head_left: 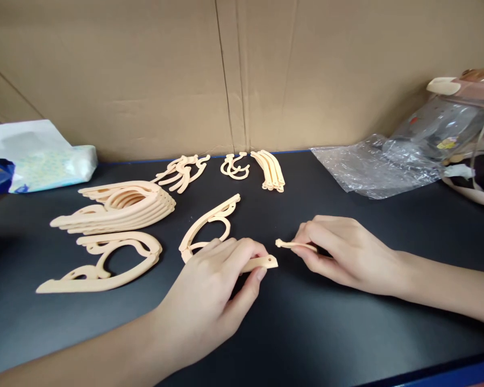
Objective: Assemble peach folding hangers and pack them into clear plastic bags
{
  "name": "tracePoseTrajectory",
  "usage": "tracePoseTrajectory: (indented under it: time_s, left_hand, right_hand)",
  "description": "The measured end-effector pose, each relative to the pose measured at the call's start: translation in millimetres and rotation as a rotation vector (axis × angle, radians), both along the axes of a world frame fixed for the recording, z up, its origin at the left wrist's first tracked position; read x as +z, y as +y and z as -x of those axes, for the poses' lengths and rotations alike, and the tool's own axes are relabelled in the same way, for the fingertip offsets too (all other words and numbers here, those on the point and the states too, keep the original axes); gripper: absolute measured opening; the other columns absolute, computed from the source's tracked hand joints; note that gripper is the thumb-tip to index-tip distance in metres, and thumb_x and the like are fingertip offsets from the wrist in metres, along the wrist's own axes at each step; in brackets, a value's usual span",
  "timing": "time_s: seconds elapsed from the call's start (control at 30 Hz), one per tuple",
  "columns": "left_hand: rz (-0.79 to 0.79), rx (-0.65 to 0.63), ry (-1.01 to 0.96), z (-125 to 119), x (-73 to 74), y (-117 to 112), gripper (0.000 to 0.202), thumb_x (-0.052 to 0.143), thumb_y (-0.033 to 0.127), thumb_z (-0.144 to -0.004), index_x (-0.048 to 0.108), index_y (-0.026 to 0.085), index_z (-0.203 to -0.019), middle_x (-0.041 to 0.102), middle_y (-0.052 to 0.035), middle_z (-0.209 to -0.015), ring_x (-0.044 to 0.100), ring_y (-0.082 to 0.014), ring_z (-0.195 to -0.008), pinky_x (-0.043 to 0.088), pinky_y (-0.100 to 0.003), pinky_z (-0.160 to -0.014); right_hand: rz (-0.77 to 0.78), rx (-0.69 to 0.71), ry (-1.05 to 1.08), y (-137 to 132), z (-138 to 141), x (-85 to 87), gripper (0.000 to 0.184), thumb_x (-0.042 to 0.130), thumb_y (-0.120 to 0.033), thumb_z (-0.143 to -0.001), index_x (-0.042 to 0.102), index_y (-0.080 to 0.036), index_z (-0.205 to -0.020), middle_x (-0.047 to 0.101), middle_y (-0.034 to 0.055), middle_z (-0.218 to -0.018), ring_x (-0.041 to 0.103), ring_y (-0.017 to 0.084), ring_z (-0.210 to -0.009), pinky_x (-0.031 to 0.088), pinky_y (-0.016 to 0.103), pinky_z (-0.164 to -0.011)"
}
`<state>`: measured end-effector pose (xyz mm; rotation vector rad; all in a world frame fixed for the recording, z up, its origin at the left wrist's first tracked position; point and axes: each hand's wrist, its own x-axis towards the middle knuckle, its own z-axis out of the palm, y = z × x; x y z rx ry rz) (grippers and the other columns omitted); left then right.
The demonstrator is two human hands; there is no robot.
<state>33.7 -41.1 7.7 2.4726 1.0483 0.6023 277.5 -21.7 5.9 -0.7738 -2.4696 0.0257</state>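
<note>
Near the middle of the dark table, my left hand [221,285] pinches one end of a cream plastic arm [264,262] with a small hole in its tip. That arm seems to belong to the folding hanger [204,223] behind my knuckles, though my hand hides the joint. To the right, apart from it, my right hand [342,252] holds a thin curved cream hook [290,245] between thumb and fingers, its knobbed end facing left. A single folded hanger [133,277] lies at left, with a stack of similar hangers [145,209] behind it.
Along the back lie loose curved pieces [185,171], a few hooks [236,167] and a bundle of straight arms [271,171]. Crumpled clear plastic [375,166] and a clear bottle [431,126] stand at right. A tissue pack [56,166] sits back left, before a cardboard wall [145,80].
</note>
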Motion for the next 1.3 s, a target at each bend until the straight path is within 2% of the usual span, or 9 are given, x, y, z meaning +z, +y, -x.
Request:
tracePoseTrajectory:
  time_s: [0.13, 0.3, 0.57, 0.83, 1.0, 1.13, 1.2, 1.3]
  left_hand:
    - [-0.067, 0.005, 0.009, -0.3, -0.3, 1.0, 0.012, 0.046, 0.016, -0.099, 0.052, 0.025, -0.105, 0.069, 0.0061, -0.094, 0.062, -0.0116, -0.076, 0.043, -0.030, -0.074]
    - [-0.117, -0.011, 0.015, 1.9, -3.2, 0.0, 0.013, 0.044, 0.015, -0.100, 0.051, 0.025, -0.106, 0.071, 0.0042, -0.102, 0.067, -0.0135, -0.084, 0.045, -0.030, -0.076]
    - [0.013, -0.017, -0.023, 1.8, -5.2, 2.0, 0.013, 0.040, 0.022, -0.103, 0.052, 0.025, -0.106, 0.072, 0.0045, -0.096, 0.070, -0.0119, -0.080, 0.051, -0.022, -0.068]
    - [0.029, -0.047, -0.019, 1.8, -6.8, 4.6, 0.012, 0.041, 0.022, -0.103, 0.052, 0.025, -0.106, 0.072, 0.0048, -0.096, 0.070, -0.0122, -0.080, 0.051, -0.023, -0.070]
    - [0.077, -0.058, -0.007, 2.8, -4.5, 3.8, 0.013, 0.042, 0.021, -0.103, 0.054, 0.023, -0.099, 0.070, 0.0060, -0.092, 0.066, -0.0116, -0.077, 0.049, -0.023, -0.069]
    - [0.098, -0.079, 0.007, 2.8, -3.4, 2.3, 0.014, 0.042, 0.021, -0.103, 0.054, 0.024, -0.098, 0.070, 0.0079, -0.092, 0.066, -0.0110, -0.076, 0.047, -0.023, -0.069]
    - [0.103, -0.092, 0.000, 2.4, -3.2, 2.5, 0.015, 0.041, 0.022, -0.104, 0.054, 0.024, -0.098, 0.071, 0.0089, -0.094, 0.066, -0.0105, -0.077, 0.047, -0.023, -0.071]
    - [0.131, -0.094, -0.019, 1.6, -2.8, 4.0, 0.015, 0.041, 0.023, -0.104, 0.055, 0.025, -0.099, 0.071, 0.0096, -0.096, 0.067, -0.0094, -0.079, 0.047, -0.021, -0.072]
  right_hand:
    - [-0.120, 0.046, -0.056, -3.0, 3.1, -1.1, 0.020, 0.045, -0.015, -0.100, 0.051, -0.020, -0.081, 0.064, -0.0016, -0.067, 0.051, 0.010, -0.051, 0.039, 0.025, -0.054]
    - [-0.165, 0.050, -0.077, -4.9, 5.8, -1.1, 0.023, 0.044, -0.015, -0.100, 0.050, -0.020, -0.078, 0.064, -0.0018, -0.067, 0.044, 0.010, -0.051, 0.035, 0.026, -0.053]
    - [-0.115, 0.070, -0.062, -5.3, 5.0, -1.7, 0.019, 0.046, -0.011, -0.098, 0.051, -0.018, -0.082, 0.066, -0.0004, -0.071, 0.050, 0.010, -0.054, 0.036, 0.026, -0.055]
    - [-0.155, 0.111, -0.071, -5.6, 5.0, -4.2, 0.025, 0.041, -0.013, -0.101, 0.047, -0.020, -0.078, 0.063, -0.0015, -0.067, 0.043, 0.010, -0.052, 0.036, 0.027, -0.054]
    - [-0.230, 0.169, -0.122, -6.8, 3.2, -4.9, 0.024, 0.043, -0.010, -0.101, 0.049, -0.019, -0.079, 0.062, -0.0010, -0.068, 0.050, 0.011, -0.059, 0.038, 0.028, -0.057]
    - [-0.238, 0.224, -0.188, -8.6, 3.6, -2.1, 0.028, 0.040, -0.006, -0.099, 0.053, -0.017, -0.077, 0.061, -0.0002, -0.067, 0.049, 0.012, -0.059, 0.040, 0.029, -0.058]
    - [-0.288, 0.244, -0.219, -9.1, 4.0, -0.3, 0.030, 0.042, -0.006, -0.097, 0.055, -0.017, -0.073, 0.059, 0.0000, -0.064, 0.047, 0.013, -0.056, 0.040, 0.029, -0.056]
    - [-0.450, 0.257, -0.268, -9.1, 3.2, 2.4, 0.030, 0.050, -0.007, -0.094, 0.055, -0.018, -0.067, 0.060, 0.0005, -0.060, 0.048, 0.013, -0.052, 0.041, 0.030, -0.054]
